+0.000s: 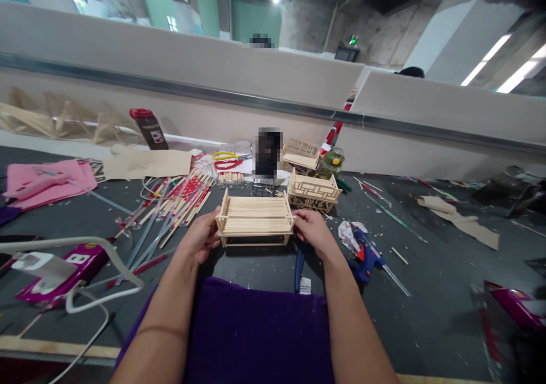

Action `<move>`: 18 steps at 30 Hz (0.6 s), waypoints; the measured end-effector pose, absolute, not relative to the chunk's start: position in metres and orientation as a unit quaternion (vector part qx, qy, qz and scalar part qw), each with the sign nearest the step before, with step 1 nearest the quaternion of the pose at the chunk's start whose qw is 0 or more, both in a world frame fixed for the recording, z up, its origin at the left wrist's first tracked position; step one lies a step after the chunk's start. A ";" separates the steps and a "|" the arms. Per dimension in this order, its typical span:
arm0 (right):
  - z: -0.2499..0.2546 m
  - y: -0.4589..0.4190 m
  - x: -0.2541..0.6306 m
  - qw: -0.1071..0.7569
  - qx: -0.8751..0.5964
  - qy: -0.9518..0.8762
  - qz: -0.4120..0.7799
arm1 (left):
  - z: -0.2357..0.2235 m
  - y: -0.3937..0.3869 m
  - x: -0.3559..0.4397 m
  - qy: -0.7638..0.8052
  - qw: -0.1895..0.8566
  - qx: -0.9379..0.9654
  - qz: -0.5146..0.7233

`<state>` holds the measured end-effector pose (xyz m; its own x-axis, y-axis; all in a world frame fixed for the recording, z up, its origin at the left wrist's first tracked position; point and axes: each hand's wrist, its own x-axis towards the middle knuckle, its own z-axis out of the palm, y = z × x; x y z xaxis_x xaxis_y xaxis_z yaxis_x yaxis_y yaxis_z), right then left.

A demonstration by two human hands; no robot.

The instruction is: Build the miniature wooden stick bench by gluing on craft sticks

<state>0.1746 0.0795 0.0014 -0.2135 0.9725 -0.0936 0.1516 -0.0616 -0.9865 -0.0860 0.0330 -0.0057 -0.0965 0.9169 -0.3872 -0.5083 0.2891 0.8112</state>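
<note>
Between my hands is a small frame of pale wooden sticks (256, 216), shaped like a miniature bench with a slatted top, railed ends and legs. My left hand (203, 236) grips its left end with the fingers closed on the edge. At the opposite end, my right hand (313, 230) pinches the right corner. A blue-handled tool (299, 267) lies on the table just under my right wrist, partly hidden. Right of that hand is a blue glue gun (367, 259) with a clear glue stick in it, beside crumpled paper (352, 236).
Behind stand another stick model (313, 190) and a green-lidded bottle (331, 162). Red-and-yellow scissors (228, 161) and bundled sticks (191, 193) lie back left. A pink glue gun (40, 185) rests on pink cloth. A white cable (106, 247) loops at left. A partition (170, 77) closes off the back.
</note>
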 end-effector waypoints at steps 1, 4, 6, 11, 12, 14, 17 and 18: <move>0.002 0.080 0.175 0.383 -0.495 -0.568 0.534 | -0.006 0.033 -0.086 0.496 0.633 0.217 0.554; 0.002 0.079 0.175 0.382 -0.492 -0.569 0.537 | -0.005 0.033 -0.085 0.517 0.619 0.230 0.544; 0.002 0.079 0.175 0.384 -0.492 -0.568 0.536 | -0.003 0.032 -0.084 0.535 0.601 0.238 0.544; 0.000 0.080 0.174 0.386 -0.495 -0.566 0.535 | 0.000 0.030 -0.082 0.562 0.554 0.253 0.559; 0.000 0.080 0.174 0.386 -0.494 -0.565 0.535 | 0.000 0.030 -0.081 0.560 0.552 0.253 0.564; -0.001 0.080 0.173 0.387 -0.494 -0.563 0.537 | -0.001 0.030 -0.081 0.556 0.553 0.252 0.567; -0.001 0.080 0.172 0.389 -0.493 -0.558 0.542 | -0.004 0.032 -0.082 0.529 0.584 0.241 0.567; 0.000 0.080 0.172 0.390 -0.493 -0.556 0.544 | -0.004 0.032 -0.083 0.510 0.604 0.229 0.569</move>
<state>0.1717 0.0797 -0.0002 -0.2095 0.9724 -0.1024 0.1239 -0.0775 -0.9893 -0.0825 0.0323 -0.0045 -0.1667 0.9198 -0.3551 -0.4540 0.2481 0.8558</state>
